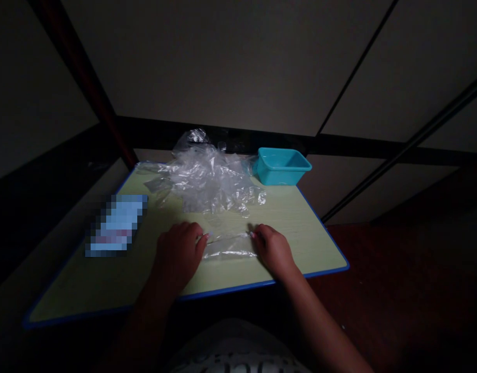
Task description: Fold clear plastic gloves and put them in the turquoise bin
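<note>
A clear plastic bag [230,248] lies stretched across the near part of the table, its upper edge pulled into a line between my two hands. My left hand [182,248] pinches the left end of that edge between thumb and fingers. At the right end, my right hand [273,248] is closed on the edge in the same kind of pinch. Just beyond my hands rises a loose heap of crumpled clear plastic bags [211,178], shiny and overlapping.
The pale yellow-green table [300,228] has a blue rim. A turquoise plastic bin [280,173] stands at its far right corner. On the left lies a flat, blurred-out rectangular object [117,225]. Dark panelled walls [222,62] close in behind the table.
</note>
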`<act>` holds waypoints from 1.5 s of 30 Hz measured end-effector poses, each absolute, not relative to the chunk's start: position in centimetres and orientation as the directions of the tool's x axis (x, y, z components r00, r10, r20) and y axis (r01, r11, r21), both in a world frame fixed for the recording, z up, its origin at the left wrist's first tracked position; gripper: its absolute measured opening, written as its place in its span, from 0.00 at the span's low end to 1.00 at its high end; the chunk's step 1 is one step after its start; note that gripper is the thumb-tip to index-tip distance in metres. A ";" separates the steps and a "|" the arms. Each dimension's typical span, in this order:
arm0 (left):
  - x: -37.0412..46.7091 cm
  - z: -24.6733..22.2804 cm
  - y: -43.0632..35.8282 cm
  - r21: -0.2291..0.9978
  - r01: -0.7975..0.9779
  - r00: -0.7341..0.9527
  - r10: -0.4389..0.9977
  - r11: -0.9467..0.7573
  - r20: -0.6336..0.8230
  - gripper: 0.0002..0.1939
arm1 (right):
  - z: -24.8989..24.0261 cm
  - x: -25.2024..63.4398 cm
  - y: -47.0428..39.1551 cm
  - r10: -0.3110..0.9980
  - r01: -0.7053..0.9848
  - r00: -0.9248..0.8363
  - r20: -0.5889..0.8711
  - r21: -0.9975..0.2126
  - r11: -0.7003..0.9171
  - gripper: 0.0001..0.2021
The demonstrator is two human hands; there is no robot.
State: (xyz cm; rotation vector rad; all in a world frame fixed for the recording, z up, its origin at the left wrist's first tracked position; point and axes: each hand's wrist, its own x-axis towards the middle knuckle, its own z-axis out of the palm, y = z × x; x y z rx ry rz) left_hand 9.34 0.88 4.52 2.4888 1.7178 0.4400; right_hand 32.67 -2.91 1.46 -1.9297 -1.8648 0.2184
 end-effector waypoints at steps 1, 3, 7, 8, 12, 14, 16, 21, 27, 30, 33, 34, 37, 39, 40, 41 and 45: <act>9.5 4.9 1.2 0.225 0.910 0.326 0.937 -0.347 0.127 0.10 | 1.4 32.7 -2.9 0.978 0.906 0.075 0.193 -0.423 0.014 0.05; 10.0 5.2 1.7 0.224 0.913 0.341 0.939 -0.341 0.039 0.10 | 1.3 32.8 -2.9 0.977 0.899 0.072 0.202 -0.438 0.024 0.05; 10.5 4.8 2.0 0.230 0.905 0.383 0.920 -0.357 -0.081 0.10 | 1.1 33.0 -2.9 0.974 0.895 0.064 0.216 -0.444 0.040 0.06; 10.5 4.6 2.1 0.234 0.903 0.390 0.916 -0.359 -0.098 0.11 | 1.2 32.9 -2.9 0.975 0.898 0.062 0.214 -0.439 0.039 0.06; 10.3 4.3 2.2 0.274 0.889 0.409 0.906 -0.368 -0.111 0.12 | 1.3 32.8 -2.9 0.976 0.906 0.059 0.211 -0.421 0.036 0.07; 10.3 4.3 2.3 0.320 0.878 0.409 0.905 -0.357 -0.113 0.12 | 1.4 32.8 -2.9 0.975 0.907 0.058 0.213 -0.419 0.037 0.07; 10.2 4.4 2.3 0.381 0.858 0.415 0.902 -0.344 -0.118 0.11 | 1.4 32.8 -2.9 0.975 0.907 0.061 0.212 -0.420 0.035 0.07; 10.1 4.7 2.6 0.454 0.834 0.416 0.897 -0.312 -0.147 0.08 | 1.1 32.9 -2.9 0.971 0.899 0.070 0.227 -0.437 0.038 0.07; 10.0 4.7 3.1 0.466 0.820 0.439 0.888 -0.333 -0.137 0.07 | 0.8 33.3 -3.0 0.951 0.815 0.082 0.300 -0.569 0.109 0.09; 10.1 4.9 3.1 0.472 0.820 0.430 0.892 -0.323 -0.137 0.08 | 0.6 33.5 -3.2 0.943 0.767 0.105 0.315 -0.630 0.125 0.12; 10.2 5.2 2.9 0.494 0.808 0.436 0.890 -0.320 -0.137 0.12 | 0.6 33.6 -3.3 0.948 0.770 0.108 0.301 -0.629 0.112 0.17; 10.2 5.3 2.9 0.502 0.801 0.445 0.885 -0.326 -0.137 0.13 | 0.7 33.6 -3.4 0.949 0.777 0.101 0.298 -0.620 0.112 0.18; 10.2 5.4 2.7 0.512 0.781 0.479 0.869 -0.357 -0.126 0.15 | 0.8 33.5 -3.4 0.952 0.798 0.096 0.291 -0.594 0.101 0.19; 10.2 5.4 2.6 0.505 0.782 0.481 0.868 -0.365 -0.118 0.16 | 0.9 33.4 -3.4 0.953 0.814 0.109 0.284 -0.576 0.078 0.18; 10.2 5.3 2.6 0.497 0.785 0.481 0.869 -0.368 -0.115 0.16 | 0.9 33.4 -3.4 0.953 0.823 0.115 0.279 -0.564 0.066 0.18; 10.2 5.3 2.7 0.488 0.790 0.479 0.870 -0.371 -0.114 0.16 | 0.9 33.4 -3.4 0.954 0.831 0.120 0.276 -0.553 0.055 0.18; 10.3 5.1 2.9 0.460 0.800 0.481 0.870 -0.384 -0.110 0.13 | 1.0 33.3 -3.4 0.952 0.853 0.146 0.268 -0.521 0.016 0.16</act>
